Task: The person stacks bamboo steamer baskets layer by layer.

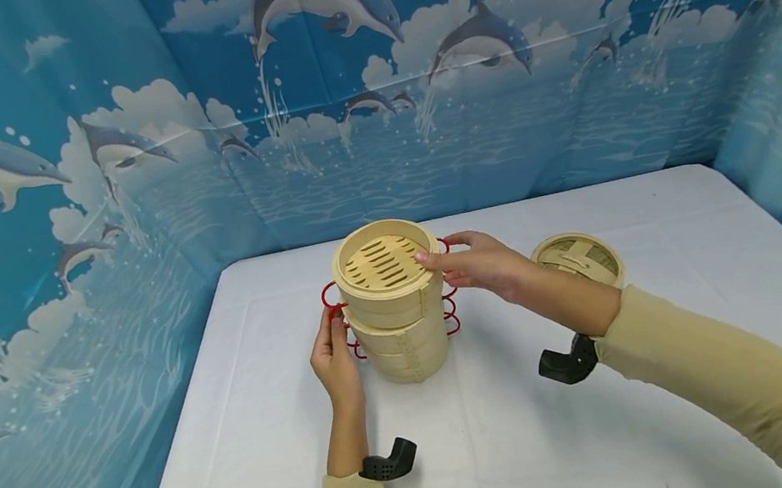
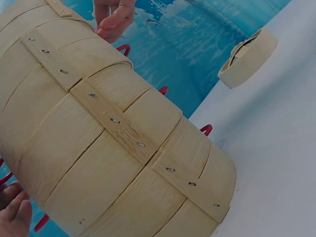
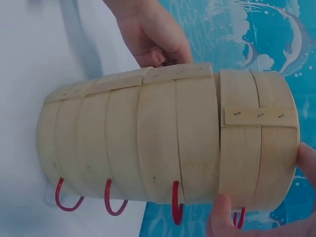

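A stack of round bamboo steamer baskets (image 1: 408, 355) with red loop handles stands upright on the table. Its top basket (image 1: 386, 310), with a slatted floor, sits slightly askew, and a thin dark gap shows under it in the right wrist view. My right hand (image 1: 481, 264) grips this basket at its right side, thumb over the rim and fingers lower by a red handle. On the opposite side my left hand (image 1: 335, 362) pinches a red handle (image 1: 335, 310) high on the stack. The left fingertips are partly hidden behind the baskets in the right wrist view.
A round bamboo lid (image 1: 578, 256) with a strap across its top lies on the white tablecloth (image 1: 267, 431), right of the stack and partly behind my right forearm. A dolphin-print curtain (image 1: 365, 172) hangs behind and beside the table.
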{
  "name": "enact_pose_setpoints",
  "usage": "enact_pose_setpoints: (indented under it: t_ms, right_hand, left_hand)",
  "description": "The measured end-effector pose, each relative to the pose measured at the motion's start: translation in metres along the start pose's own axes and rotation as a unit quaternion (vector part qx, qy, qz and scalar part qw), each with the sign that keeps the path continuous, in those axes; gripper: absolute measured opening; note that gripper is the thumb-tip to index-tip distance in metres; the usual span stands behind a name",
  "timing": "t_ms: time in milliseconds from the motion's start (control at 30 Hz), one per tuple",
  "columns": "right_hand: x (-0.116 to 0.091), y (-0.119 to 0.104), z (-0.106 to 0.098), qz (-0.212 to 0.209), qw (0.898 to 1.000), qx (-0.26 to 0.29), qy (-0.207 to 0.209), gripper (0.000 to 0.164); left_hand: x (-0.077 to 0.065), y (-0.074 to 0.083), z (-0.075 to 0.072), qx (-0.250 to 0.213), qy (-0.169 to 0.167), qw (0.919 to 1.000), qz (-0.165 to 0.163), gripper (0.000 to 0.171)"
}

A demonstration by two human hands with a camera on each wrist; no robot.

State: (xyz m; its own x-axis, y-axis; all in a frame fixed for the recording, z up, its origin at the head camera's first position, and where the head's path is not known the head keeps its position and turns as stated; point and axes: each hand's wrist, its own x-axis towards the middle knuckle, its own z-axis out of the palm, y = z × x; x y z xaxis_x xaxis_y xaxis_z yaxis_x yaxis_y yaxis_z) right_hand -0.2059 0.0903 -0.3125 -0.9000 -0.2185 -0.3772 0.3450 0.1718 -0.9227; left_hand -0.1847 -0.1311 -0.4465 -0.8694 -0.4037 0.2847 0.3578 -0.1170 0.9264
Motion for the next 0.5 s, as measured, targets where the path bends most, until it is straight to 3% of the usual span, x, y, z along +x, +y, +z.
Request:
enact_pose_setpoints:
  t_ms: [300,500]
  right_hand:
    - [0.0015,-0.0054,-0.0045,-0.009,0.997,0.077,-0.002,0.063]
    - [0.0027,-0.0075,-0.0002,-0.001,0.995,0.101,0.016,0.054]
  left_hand:
    - [-0.0007,0.0014,0.0001,0.011,0.003,0.9999,0.002,0.037]
    - [-0.0003,0.0012,0.0000,0.007,0.005,1.0000,-0.001,0.037]
